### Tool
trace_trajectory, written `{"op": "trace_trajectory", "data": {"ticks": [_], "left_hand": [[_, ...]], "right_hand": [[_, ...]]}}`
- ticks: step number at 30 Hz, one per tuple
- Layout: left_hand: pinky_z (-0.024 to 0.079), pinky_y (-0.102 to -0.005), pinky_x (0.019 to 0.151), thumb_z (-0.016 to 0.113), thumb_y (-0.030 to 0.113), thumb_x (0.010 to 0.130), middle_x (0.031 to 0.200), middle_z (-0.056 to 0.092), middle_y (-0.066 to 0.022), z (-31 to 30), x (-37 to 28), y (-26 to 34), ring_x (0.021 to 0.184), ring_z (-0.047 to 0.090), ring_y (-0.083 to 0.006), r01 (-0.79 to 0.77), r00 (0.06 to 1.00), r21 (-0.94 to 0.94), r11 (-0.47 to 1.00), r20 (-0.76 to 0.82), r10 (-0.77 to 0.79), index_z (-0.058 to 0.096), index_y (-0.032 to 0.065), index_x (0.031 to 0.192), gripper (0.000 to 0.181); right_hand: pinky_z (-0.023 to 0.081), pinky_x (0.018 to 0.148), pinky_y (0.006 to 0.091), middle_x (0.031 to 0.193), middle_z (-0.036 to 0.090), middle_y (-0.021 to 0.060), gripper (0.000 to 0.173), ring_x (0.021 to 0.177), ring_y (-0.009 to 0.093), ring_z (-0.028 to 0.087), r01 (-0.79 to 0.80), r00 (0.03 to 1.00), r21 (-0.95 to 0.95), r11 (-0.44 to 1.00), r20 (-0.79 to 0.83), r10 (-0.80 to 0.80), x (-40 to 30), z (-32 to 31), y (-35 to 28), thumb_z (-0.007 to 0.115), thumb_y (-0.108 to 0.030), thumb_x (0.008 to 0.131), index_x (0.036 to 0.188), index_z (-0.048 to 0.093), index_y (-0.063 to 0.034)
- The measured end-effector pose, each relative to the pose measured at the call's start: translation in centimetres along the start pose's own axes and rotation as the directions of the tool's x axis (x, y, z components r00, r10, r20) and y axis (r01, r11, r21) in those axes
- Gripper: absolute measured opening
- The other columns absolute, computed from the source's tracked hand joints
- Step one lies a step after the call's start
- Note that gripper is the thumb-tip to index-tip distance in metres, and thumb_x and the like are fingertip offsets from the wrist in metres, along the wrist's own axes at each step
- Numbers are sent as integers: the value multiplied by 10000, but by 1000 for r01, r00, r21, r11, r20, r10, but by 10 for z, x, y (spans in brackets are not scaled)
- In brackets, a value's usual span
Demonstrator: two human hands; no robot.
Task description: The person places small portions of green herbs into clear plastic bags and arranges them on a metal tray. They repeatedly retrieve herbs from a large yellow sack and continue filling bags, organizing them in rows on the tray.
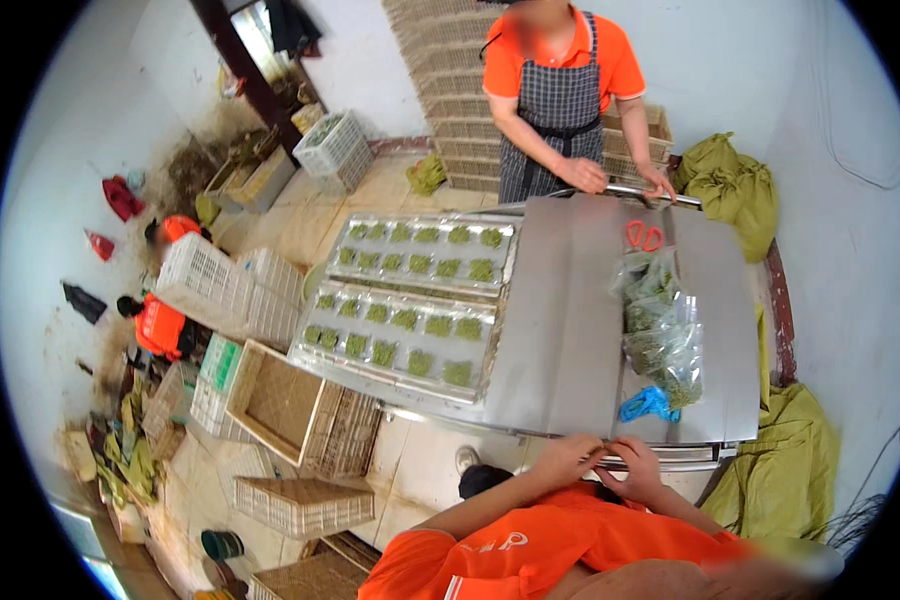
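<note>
Both of my hands are close together at the near edge of the metal table. My left hand and my right hand meet at the fingertips; whether a small thing is between them cannot be made out. Just beyond them lies a bundle of blue plastic. Clear plastic bags with green plant matter form a row leading away from me, with red-handled scissors at the far end. To the left, two trays hold small green clumps in rows.
Across the table stands a co-worker in a checked apron, hands at the far edge. Plastic crates stand on the floor at the left. Yellow-green sacks lie at the right. Two more people are near white crates.
</note>
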State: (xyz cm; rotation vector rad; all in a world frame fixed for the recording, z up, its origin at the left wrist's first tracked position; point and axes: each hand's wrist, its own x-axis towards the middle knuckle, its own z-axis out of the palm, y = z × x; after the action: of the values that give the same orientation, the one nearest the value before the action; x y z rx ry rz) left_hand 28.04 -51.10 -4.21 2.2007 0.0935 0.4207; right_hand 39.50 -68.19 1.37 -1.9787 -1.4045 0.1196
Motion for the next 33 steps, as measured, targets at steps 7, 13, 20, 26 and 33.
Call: {"op": "trace_trajectory", "data": {"ticks": [7, 13, 20, 26, 33], "left_hand": [[542, -420, 767, 732, 197, 872, 969, 691, -168, -162, -2, -113, 904, 663, -361, 367, 747, 64, 928, -615, -253, 664, 19, 1060, 268], [82, -603, 1212, 650, 569, 874, 1588, 291, -209, -210, -14, -201, 1491, 182, -412, 602, 778, 486, 633, -181, -601, 387, 55, 1493, 846], [116, -610, 1210, 818, 396, 736, 1494, 391, -211, -246, -50, -277, 1451, 281, -391, 610, 787, 388, 691, -399, -471, 564, 31, 1177, 626], [198, -578, 1213, 906, 399, 613, 1509, 361, -241, -366, -95, -334, 1454, 274, -426, 727, 646, 361, 584, -647, -405, 475, 70, 1398, 954], [55, -574, 1224, 916, 555, 541, 1622, 151, -253, -480, -117, -347, 1506, 107, -454, 942, 331, 197, 273, -686, -648, 175, 128, 1586, 1350]], "right_hand": [[547, 820, 394, 1192, 580, 177, 421, 960, 337, 650, 72, 996, 138, 988, -66, -64, 123, 99, -85, 759, -57, 775, 1167, 616, -6], [557, 782, 363, 1208, 575, 151, 374, 906, 275, 681, 38, 993, 211, 977, 98, -60, 205, 181, -148, 732, 10, 784, 1142, 623, -19], [561, 747, 364, 1176, 596, 138, 238, 901, 284, 684, -26, 964, 132, 991, 266, -10, 240, 235, -185, 718, -18, 826, 1053, 646, -29], [555, 752, 373, 1142, 615, 135, 218, 917, 299, 685, -71, 919, 115, 991, 395, 20, 273, 254, -178, 715, -30, 821, 1033, 666, -42], [439, 1021, 462, 1329, 523, 199, 473, 1212, 387, 537, -85, 948, -66, 994, 301, 101, 328, 296, -118, 746, -160, 824, 1249, 586, -27]]}}
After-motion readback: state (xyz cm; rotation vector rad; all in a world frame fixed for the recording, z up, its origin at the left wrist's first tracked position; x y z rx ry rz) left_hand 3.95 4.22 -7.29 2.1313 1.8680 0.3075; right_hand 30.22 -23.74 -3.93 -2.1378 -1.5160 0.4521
